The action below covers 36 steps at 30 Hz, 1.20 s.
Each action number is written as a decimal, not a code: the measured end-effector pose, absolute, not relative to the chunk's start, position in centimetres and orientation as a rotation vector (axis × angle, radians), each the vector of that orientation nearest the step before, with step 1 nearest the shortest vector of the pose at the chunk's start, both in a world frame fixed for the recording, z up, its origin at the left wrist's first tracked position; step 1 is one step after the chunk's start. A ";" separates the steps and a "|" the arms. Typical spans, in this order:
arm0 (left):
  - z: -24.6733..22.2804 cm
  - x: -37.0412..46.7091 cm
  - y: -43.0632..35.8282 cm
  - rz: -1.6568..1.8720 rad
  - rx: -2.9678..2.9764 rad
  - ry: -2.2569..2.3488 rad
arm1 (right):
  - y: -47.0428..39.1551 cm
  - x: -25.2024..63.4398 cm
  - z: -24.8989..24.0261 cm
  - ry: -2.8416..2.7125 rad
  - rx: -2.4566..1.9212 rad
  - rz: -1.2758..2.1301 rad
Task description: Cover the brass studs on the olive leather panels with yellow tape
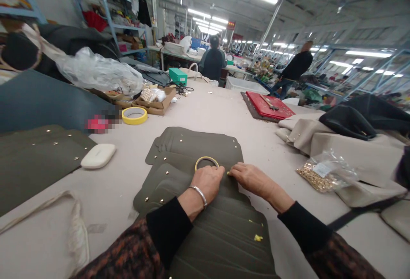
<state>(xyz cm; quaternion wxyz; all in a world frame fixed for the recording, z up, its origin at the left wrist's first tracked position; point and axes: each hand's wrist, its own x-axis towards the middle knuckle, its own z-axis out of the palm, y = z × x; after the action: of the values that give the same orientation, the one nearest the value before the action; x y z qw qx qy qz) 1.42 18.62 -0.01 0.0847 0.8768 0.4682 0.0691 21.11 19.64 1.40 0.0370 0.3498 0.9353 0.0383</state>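
Note:
Dark olive panels point(205, 219) with small metal studs lie stacked on the table in front of me. My left hand point(208, 181), with a bracelet at the wrist, is closed on a thin yellow tape roll point(206, 159) above the panels. Just to its right, my right hand point(248, 177) has its fingertips pinched together, with a tiny bit of yellow at them. The two hands are close but apart. Yellow scraps point(258, 238) lie on the lower right part of the panels.
Left: more studded panels point(38, 159), a white case point(98, 156), a larger yellow tape roll point(134, 116), an open carton point(160, 107). Right: a red board point(267, 105) with a hammer, a bag of gold studs point(320, 177), beige pieces. Two people are farther back.

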 end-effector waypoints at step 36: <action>0.3 0.8 18.8 0.256 2.534 1.362 | 19.8 20.4 0.0 2.142 2.609 -1.179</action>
<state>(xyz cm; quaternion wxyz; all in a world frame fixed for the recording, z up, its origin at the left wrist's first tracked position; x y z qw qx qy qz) 0.80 18.82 0.28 0.1264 0.8703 0.4679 0.0879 20.43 19.75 -0.01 -0.2153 0.7126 0.5849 -0.3219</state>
